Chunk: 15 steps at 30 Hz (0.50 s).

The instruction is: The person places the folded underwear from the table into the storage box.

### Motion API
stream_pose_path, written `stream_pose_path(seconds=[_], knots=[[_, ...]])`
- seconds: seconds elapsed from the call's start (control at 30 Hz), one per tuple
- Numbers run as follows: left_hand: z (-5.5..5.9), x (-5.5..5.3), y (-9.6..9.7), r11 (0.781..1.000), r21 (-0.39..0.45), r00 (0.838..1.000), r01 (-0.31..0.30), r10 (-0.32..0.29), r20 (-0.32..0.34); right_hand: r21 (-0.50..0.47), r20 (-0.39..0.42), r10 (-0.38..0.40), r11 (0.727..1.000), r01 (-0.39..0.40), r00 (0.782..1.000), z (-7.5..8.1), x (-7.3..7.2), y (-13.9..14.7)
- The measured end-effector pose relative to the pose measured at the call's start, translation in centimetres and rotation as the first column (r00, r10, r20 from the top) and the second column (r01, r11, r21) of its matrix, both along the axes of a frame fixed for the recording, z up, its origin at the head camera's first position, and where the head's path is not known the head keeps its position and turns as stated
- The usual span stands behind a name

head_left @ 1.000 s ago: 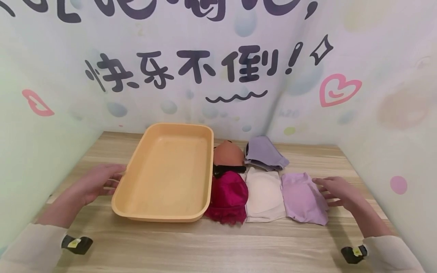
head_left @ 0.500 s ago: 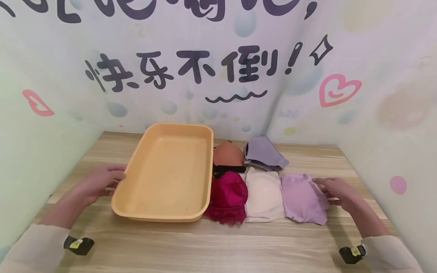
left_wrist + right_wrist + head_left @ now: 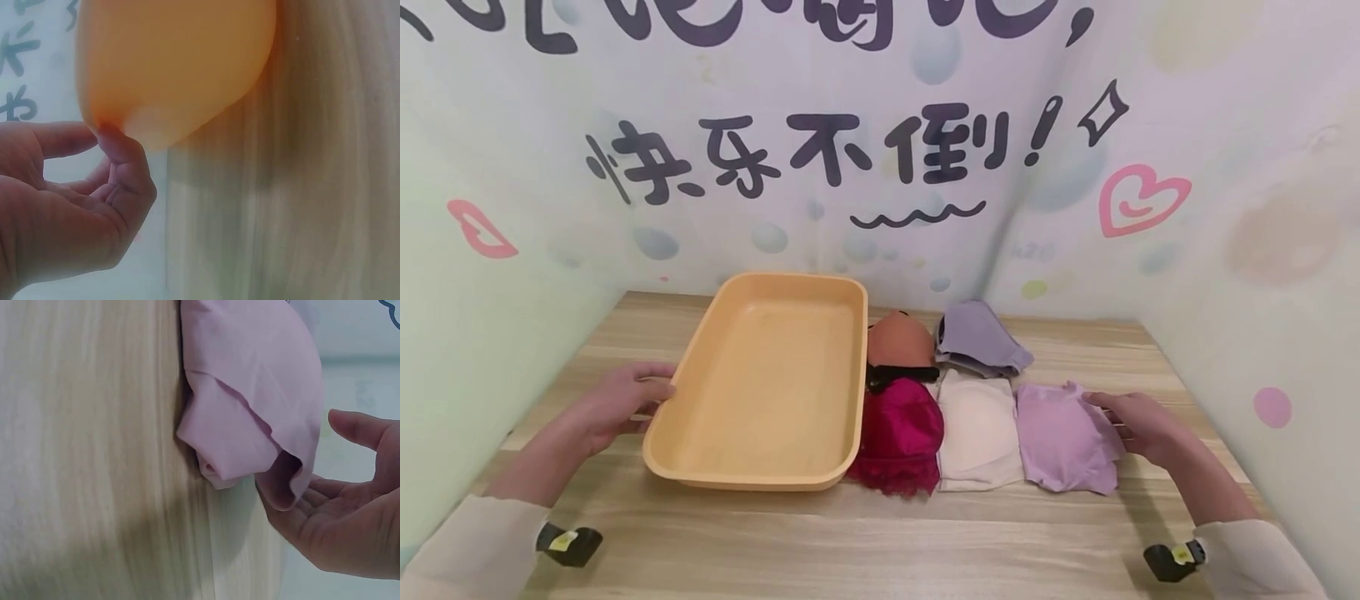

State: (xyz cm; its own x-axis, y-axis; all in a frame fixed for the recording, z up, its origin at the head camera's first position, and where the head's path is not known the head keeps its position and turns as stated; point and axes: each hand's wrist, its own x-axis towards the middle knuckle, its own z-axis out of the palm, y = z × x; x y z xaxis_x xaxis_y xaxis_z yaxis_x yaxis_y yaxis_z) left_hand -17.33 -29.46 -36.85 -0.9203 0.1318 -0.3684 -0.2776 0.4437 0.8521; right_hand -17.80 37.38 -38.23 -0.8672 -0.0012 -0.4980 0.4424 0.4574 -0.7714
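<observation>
Where the left hand (image 3: pixel 615 402) rests: beside the tan tray (image 3: pixel 760 392), its fingers relaxed and loosely bent, their tips touching the outer edge.
Tan tray: upright on the wooden table (image 3: pixel 850 550), open side up, left of the garments.
Right hand (image 3: pixel 1138 427): unclenched, its fingers touching the far-right edge of the lilac garment (image 3: pixel 1063 437); the right wrist view shows the thumb standing clear of the cloth.
Lilac garment: folded on the table, at the right end of the front row.
Front row: a magenta bra (image 3: pixel 902 421) with a lacy hem just beside the tray, then a cream garment (image 3: pixel 977 433) between it and the lilac one.
Back row: an orange-brown bra (image 3: pixel 901 342) with black trim, and a grey-purple garment (image 3: pixel 977 333) to its right.
Backdrop (image 3: pixel 805 237): pale, printed with dark lettering and a pink heart.
Cuffs: pale sleeves (image 3: pixel 478 546), a black device (image 3: pixel 574 547) at each wrist.
</observation>
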Motion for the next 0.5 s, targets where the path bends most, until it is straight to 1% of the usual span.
stream_pose_path(seconds=[0.13,0.27,0.5], knots=[[-0.07,0.07,0.01,1.0,0.015,1.0,-0.001,0.001,-0.002,-0.091,0.009,0.012,0.996,-0.011,1.0,-0.23,-0.17,0.02],[-0.11,0.03,0.01,1.0,0.029,1.0,-0.001,0.001,-0.004,-0.177,0.036,0.02,0.984,-0.014,0.999,-0.53,-0.42,0.2],[0.0,0.02,-0.09,0.999,0.047,1.0,0.006,-0.005,-0.002,-0.278,0.049,0.052,0.96,-0.037,0.997,-0.6,-0.54,0.27]])
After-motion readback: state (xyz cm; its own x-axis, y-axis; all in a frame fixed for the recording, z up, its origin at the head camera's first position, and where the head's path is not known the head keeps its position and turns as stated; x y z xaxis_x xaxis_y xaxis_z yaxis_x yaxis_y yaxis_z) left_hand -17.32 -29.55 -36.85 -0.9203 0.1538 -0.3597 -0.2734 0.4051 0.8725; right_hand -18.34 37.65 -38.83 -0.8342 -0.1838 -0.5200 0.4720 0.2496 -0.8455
